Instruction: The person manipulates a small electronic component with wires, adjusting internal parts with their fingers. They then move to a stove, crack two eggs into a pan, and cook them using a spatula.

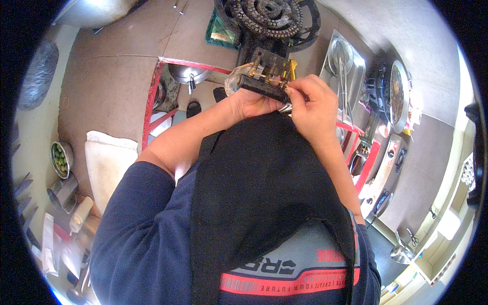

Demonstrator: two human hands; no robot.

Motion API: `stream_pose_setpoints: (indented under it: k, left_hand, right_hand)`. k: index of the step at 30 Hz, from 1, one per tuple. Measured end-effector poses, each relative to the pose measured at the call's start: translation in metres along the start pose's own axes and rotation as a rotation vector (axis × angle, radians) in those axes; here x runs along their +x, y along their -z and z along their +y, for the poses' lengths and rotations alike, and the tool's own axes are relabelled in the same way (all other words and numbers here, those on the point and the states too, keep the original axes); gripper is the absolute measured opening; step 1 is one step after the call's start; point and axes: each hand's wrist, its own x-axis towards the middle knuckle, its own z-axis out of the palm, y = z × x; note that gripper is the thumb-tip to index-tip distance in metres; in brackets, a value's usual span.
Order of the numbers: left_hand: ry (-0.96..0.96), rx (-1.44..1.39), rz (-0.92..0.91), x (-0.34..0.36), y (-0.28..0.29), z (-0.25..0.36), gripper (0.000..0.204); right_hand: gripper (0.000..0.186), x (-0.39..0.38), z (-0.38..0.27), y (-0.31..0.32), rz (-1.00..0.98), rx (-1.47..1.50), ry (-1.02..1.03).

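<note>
A black cast-iron gas burner (272,18) with concentric rings stands at the top of the view. On its near side are brass valves (260,75) above a thick black gas pipe (262,89). My left hand (254,104) cups this pipe from below, its fingers partly hidden. Over the pipe's right end, my right hand (314,99) pinches at the brass fittings; what sits between thumb and forefinger is too small to make out. A yellow lever (293,68) rises just beside those fingers. Crumpled clear plastic (233,81) wraps the pipe's left end.
A red-edged opening (152,109) in the brown counter shows a metal pot (188,73) inside. White cloth (109,152) lies at left, near a bowl of green fruit (61,160). To the right are a steel tray with utensils (356,68) and a large pan (400,96).
</note>
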Motion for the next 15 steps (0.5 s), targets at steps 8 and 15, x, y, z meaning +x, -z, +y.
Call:
stream_pose_setpoints:
  k: [8,15]
  left_hand:
    - [-0.001,0.045,0.069,0.0021,0.0052,0.0027,0.036]
    - [0.013,-0.115,0.032,0.001,-0.0006,0.0035,0.041]
  right_hand:
    - [0.006,0.0015,0.0015,0.0006,-0.011,-0.013,0.009]
    - [0.006,0.0037,0.0009,-0.0031,-0.009,-0.02,0.0]
